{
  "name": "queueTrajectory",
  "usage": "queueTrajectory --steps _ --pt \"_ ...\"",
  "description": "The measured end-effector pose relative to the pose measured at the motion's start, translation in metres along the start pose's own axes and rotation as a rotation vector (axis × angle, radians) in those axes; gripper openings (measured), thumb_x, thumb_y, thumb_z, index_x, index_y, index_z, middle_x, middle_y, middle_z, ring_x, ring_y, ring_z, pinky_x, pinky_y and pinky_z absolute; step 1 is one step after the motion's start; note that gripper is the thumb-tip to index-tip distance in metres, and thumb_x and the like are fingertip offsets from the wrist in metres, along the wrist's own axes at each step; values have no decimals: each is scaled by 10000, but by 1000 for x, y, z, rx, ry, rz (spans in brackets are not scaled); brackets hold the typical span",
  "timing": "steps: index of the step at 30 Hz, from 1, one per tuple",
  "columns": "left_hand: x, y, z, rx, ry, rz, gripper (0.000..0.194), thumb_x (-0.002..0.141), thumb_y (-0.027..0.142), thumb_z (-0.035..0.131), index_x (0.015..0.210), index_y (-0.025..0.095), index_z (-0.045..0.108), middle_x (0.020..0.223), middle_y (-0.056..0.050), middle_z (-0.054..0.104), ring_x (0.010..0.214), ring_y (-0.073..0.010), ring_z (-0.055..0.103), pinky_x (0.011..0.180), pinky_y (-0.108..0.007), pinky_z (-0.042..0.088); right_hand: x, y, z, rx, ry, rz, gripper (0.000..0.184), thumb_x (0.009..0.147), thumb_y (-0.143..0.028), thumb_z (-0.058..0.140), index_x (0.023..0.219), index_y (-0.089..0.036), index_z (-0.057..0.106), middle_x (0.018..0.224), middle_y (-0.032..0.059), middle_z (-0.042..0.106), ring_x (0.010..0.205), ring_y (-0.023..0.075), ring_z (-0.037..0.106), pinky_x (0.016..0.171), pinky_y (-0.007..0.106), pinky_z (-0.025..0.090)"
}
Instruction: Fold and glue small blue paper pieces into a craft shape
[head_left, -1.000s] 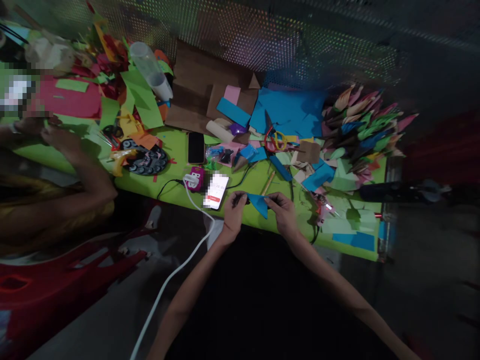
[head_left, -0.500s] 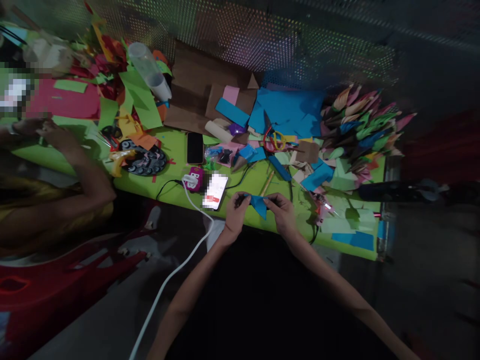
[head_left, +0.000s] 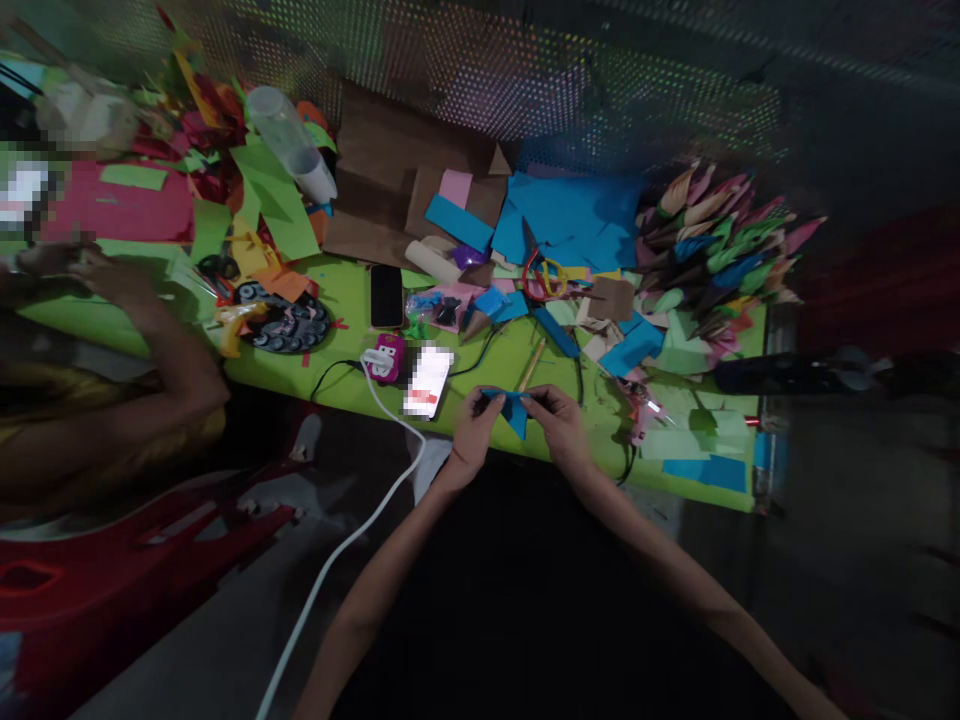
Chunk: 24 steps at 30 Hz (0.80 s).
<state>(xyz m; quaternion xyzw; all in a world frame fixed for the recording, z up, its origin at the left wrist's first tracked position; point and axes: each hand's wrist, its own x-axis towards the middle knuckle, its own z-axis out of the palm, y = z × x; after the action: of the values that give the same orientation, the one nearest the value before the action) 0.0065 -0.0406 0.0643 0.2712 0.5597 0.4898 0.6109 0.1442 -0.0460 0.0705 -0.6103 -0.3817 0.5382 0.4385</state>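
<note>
A small piece of blue paper is pinched between my two hands just over the table's near edge, its pointed end hanging down. My left hand grips its left side with thumb and fingers. On the opposite side my right hand holds it the same way. Behind the paper lies a thin yellowish stick, perhaps a pencil. A lit phone rests left of my left hand, beside a magenta power adapter. To the right is a pink glue gun with a dark cord.
Red-handled scissors and paper scraps lie mid-table. Blue sheets and brown card are at the back. Rolled paper cones crowd the right. A white cable hangs off the front. Another person's hands are at far left.
The blue paper's hanging point has shifted slightly left and its shape between my fingers looks a little different. Both hands keep their pinch. The whole view has shifted slightly.
</note>
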Motion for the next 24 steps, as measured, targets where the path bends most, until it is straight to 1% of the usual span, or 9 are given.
queueTrajectory --steps 4,7,10,14,16,18,20,22,24 --pt "1 0 0 -18 22 -3 275 716 399 805 756 179 646 734 20 622 724 -123 569 720 -275 486 0 0 1 19 4 10 327 727 -535 766 770 -225 672 690 -11 633 655 154 551 636 299 469" --pt "2 -1 -1 -46 43 -8 275 708 387 810 755 174 642 724 22 614 702 -118 559 695 -272 484 1 0 1 16 -36 25 318 756 -528 746 841 -227 691 728 0 652 682 165 571 651 309 487" --pt "3 -3 -3 -83 39 -45 281 711 394 802 767 173 638 712 29 604 674 -111 554 661 -265 480 2 2 -1 1 -65 12 297 796 -495 717 942 -238 693 778 7 667 717 174 595 670 317 506" --pt "4 -6 -6 -158 32 -138 302 699 408 797 804 174 638 726 32 620 665 -113 574 644 -265 489 3 5 -6 -79 -62 -106 236 862 -380 635 1060 -268 696 923 30 683 845 188 630 731 326 525" --pt "5 -8 -8 -197 44 -173 314 692 406 800 817 177 626 742 29 628 671 -116 588 657 -270 497 5 4 -8 -160 -116 -201 247 849 -300 619 1076 -283 715 1013 42 673 889 188 630 764 336 528" --pt "7 -10 -8 -224 53 -200 321 674 394 809 805 178 612 742 27 628 670 -115 591 663 -270 498 6 3 -9 -248 -197 -284 282 823 -241 620 1074 -296 736 1075 50 653 945 195 625 802 348 529" --pt "8 -11 -8 -236 55 -219 327 647 379 822 783 178 602 728 30 622 661 -109 583 666 -267 496 6 2 -9 -303 -251 -323 256 806 -240 651 1030 -301 758 1098 57 640 1020 212 617 839 359 527" --pt "8 -12 -8 -247 47 -230 339 624 370 833 765 178 592 715 36 614 651 -101 574 662 -261 494 7 2 -7 -313 -241 -320 163 790 -295 712 943 -288 768 1064 62 645 1041 227 615 848 363 523" --pt "7 -12 -8 -259 28 -226 349 619 375 840 757 179 585 720 36 616 650 -97 577 659 -256 499 9 3 -6 -289 -197 -284 145 771 -379 760 860 -265 753 985 59 656 956 223 622 801 357 522"
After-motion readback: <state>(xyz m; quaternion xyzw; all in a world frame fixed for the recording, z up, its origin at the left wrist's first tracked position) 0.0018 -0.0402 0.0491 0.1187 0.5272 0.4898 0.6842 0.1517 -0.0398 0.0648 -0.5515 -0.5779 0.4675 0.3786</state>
